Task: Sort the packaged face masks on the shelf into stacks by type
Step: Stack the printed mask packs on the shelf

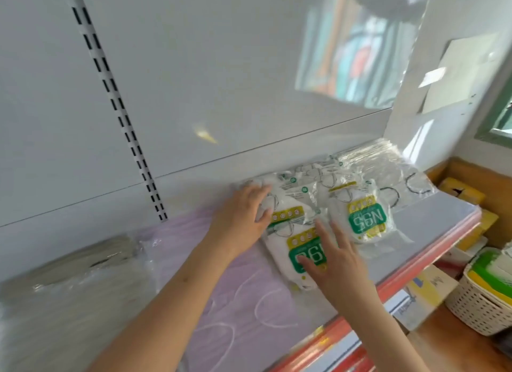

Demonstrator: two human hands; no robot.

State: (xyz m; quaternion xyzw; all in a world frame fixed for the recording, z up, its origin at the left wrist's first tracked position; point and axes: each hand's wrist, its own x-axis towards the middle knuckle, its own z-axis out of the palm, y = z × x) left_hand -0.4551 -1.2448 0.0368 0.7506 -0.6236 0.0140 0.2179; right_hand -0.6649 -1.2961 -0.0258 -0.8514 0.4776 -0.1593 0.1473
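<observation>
The white shelf, edged in red along its front, carries all the masks. At its left end lies a stack of grey masks in clear wrap; just beside it, in the middle, a stack of lilac masks with white ear loops showing through the film. Right of that lie white N95 packs with green and yellow labels, several overlapping one another, and behind them at the far right a pile of clear-wrapped packs with dark loops, reaching the side wall.

Below the shelf's right end stands a cream lattice basket holding flat packets in green, yellow and white; what they are is too blurred to tell. Yellow boxes sit beyond it.

The left hand rests on a rear N95 pack, fingers slightly bent over its edge. The right hand lies flat, fingers spread and straight, on the nearest N95 pack.
</observation>
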